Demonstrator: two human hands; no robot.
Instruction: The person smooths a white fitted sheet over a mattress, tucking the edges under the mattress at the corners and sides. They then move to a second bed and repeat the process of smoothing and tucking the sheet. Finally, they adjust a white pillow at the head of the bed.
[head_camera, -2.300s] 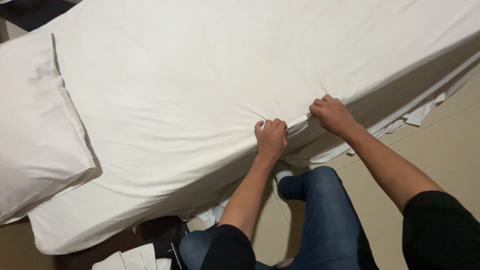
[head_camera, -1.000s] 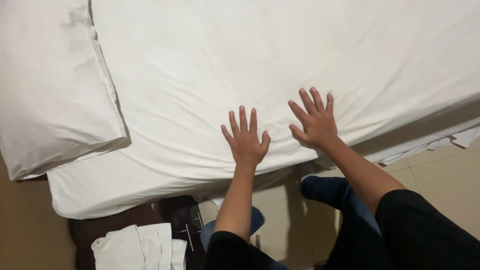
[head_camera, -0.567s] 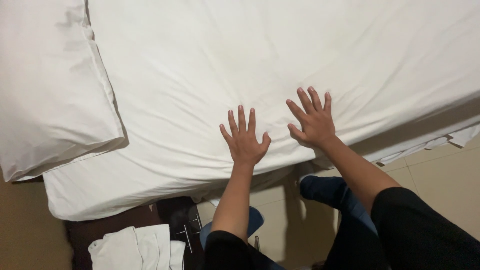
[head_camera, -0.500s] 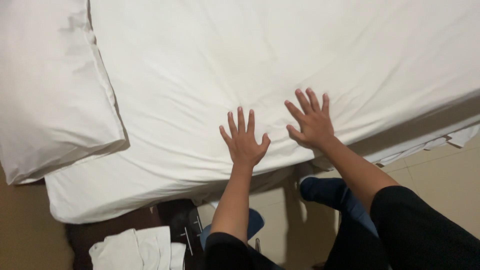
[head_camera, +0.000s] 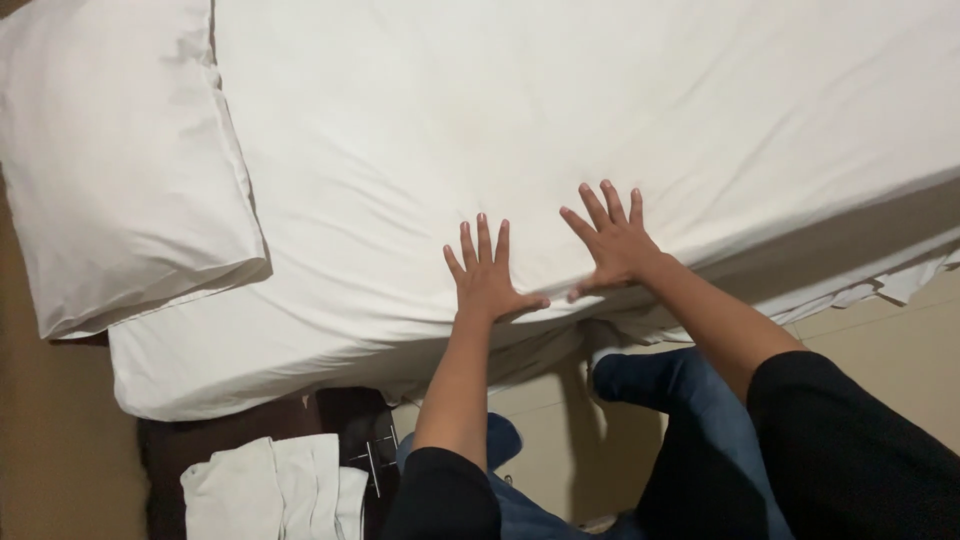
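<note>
Left hand (head_camera: 487, 278) and right hand (head_camera: 611, 243) both spread flat, fingers splayed, palms down on the white bedsheet (head_camera: 560, 110) near the mattress edge. Pillow (head_camera: 115, 160) off left.

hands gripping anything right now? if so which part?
Nothing held. Left hand and right hand lie flat, fingers spread, palms down on the white fabric bed sheet near the mattress's near edge.

floor (head_camera: 890, 345): beige tile | dark low stand (head_camera: 335, 425) by bed corner | folded white cloth (head_camera: 270, 490) on it | soft indoor light
</note>
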